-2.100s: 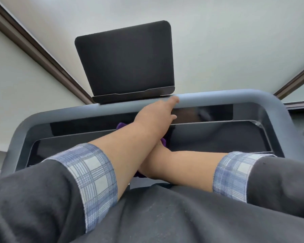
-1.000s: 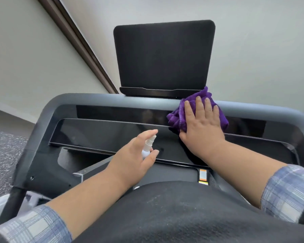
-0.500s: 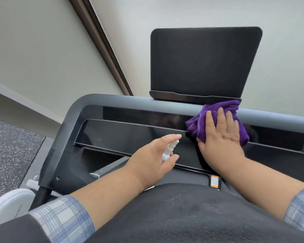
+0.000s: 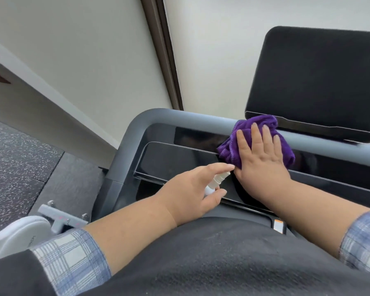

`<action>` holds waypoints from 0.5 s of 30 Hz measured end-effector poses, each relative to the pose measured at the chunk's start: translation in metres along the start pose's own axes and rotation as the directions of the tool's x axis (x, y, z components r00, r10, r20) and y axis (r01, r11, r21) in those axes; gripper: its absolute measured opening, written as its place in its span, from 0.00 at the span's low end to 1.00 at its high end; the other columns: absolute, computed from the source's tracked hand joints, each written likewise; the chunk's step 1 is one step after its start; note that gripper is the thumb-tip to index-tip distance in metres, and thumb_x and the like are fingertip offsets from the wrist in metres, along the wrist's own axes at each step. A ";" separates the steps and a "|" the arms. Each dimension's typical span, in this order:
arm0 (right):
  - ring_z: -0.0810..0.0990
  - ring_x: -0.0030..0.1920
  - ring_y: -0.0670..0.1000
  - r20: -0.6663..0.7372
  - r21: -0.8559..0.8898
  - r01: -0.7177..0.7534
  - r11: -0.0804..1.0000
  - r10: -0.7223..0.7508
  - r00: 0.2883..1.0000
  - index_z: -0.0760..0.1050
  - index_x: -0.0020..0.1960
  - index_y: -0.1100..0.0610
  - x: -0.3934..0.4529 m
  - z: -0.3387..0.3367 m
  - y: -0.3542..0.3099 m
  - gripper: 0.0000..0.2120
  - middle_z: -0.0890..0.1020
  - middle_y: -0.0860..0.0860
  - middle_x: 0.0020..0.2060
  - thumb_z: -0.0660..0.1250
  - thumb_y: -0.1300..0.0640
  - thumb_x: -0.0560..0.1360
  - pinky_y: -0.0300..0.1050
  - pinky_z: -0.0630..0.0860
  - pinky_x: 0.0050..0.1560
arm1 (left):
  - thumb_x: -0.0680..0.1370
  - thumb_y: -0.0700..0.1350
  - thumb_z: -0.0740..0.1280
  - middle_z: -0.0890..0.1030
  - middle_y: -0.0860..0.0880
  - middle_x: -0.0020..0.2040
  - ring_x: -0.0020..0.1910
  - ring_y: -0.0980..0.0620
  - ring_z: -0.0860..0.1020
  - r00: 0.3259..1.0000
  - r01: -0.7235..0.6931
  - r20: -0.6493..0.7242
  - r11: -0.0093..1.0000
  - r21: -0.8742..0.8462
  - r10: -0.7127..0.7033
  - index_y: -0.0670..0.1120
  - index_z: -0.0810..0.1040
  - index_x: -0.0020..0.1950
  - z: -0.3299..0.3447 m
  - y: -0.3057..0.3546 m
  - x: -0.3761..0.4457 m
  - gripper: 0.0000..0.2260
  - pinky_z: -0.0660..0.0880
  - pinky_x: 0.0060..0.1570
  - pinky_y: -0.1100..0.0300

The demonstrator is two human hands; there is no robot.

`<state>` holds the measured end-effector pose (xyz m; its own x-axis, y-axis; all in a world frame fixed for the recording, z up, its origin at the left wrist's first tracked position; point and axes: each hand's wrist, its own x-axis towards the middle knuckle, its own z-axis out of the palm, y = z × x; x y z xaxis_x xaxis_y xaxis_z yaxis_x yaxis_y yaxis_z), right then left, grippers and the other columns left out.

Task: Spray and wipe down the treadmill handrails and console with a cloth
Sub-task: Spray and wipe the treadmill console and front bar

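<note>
head view: the left hand (image 4: 192, 189) curls round a small white spray bottle (image 4: 66, 183), forefinger stretched over its top and thumb under it, nozzle toward the glossy black console panel (image 4: 175, 159); whether any liquid is in the bottle cannot be told. the right hand (image 4: 259, 154) lies flat with straight, spread fingers on a bunched purple cloth (image 4: 286, 152), pressing it against the upper part of the console just under the grey handrail (image 4: 201, 119); the cloth's top edge laps onto that rail. the two hands are just beside each other, the left forefinger nearly touching the right thumb. behind the rail a dark tablet-like screen (image 4: 316, 80) stands tilted on a ledge, its lower left corner right above the cloth. the handrail bends down at its left corner into a dark upright. both forearms are bare, with plaid cuffs (image 4: 68, 263) rolled back over dark sleeves. left of the machine lies speckled dark floor (image 4: 15, 163), pale walls with a brown trim strip (image 4: 160, 52) running up the corner, and a white and grey piece of equipment (image 4: 19, 233) at the lower left. the console panel stretches uncovered to the left of the cloth and on to the right edge of the view.
</note>
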<state>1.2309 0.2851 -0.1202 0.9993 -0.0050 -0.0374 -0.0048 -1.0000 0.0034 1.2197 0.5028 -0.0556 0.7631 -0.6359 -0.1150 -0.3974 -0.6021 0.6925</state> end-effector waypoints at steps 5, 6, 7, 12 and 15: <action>0.35 0.79 0.64 0.122 -0.029 0.216 0.976 -0.211 0.970 0.36 0.81 0.51 0.050 -0.021 -0.079 0.38 0.37 0.59 0.80 0.51 0.38 0.81 0.64 0.37 0.77 | 0.78 0.53 0.64 0.77 0.59 0.51 0.46 0.57 0.77 0.998 0.012 -0.057 0.999 -0.040 -0.015 0.68 0.59 0.69 -0.025 -0.031 -0.028 0.23 0.74 0.50 0.61; 0.36 0.79 0.64 0.111 -0.025 0.260 0.965 -0.256 0.960 0.37 0.81 0.50 0.064 -0.023 -0.097 0.37 0.37 0.58 0.80 0.51 0.39 0.81 0.64 0.37 0.77 | 0.78 0.53 0.63 0.77 0.58 0.52 0.46 0.58 0.77 0.998 0.009 -0.061 0.999 -0.046 -0.012 0.68 0.60 0.69 -0.027 -0.036 -0.032 0.23 0.74 0.51 0.60; 0.36 0.79 0.64 0.108 -0.020 0.296 0.955 -0.292 0.950 0.38 0.82 0.50 0.077 -0.024 -0.116 0.37 0.38 0.58 0.80 0.52 0.39 0.81 0.64 0.38 0.77 | 0.77 0.53 0.63 0.77 0.59 0.53 0.47 0.60 0.76 0.998 0.004 -0.066 0.999 -0.054 -0.008 0.67 0.62 0.69 -0.029 -0.040 -0.035 0.22 0.74 0.52 0.62; 0.41 0.80 0.63 0.124 -0.013 0.361 0.932 -0.357 0.926 0.41 0.82 0.48 0.110 -0.031 -0.172 0.36 0.43 0.56 0.81 0.54 0.40 0.81 0.63 0.42 0.77 | 0.77 0.52 0.64 0.78 0.59 0.59 0.53 0.62 0.77 0.996 -0.006 -0.092 0.996 -0.084 -0.002 0.64 0.64 0.70 -0.039 -0.054 -0.043 0.22 0.72 0.56 0.67; 0.47 0.80 0.61 0.114 0.032 0.335 0.942 -0.337 0.935 0.44 0.82 0.44 0.104 -0.037 -0.149 0.39 0.48 0.53 0.81 0.58 0.36 0.78 0.59 0.46 0.77 | 0.78 0.51 0.64 0.75 0.62 0.56 0.51 0.65 0.75 0.993 -0.042 -0.116 0.995 -0.089 0.031 0.64 0.63 0.70 -0.044 -0.057 -0.043 0.23 0.72 0.55 0.67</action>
<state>1.3373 0.4339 -0.0874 0.9313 0.3318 -0.1500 0.3295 -0.9433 -0.0409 1.2315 0.5857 -0.0584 0.8044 -0.5940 -0.0096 -0.3818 -0.5294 0.7576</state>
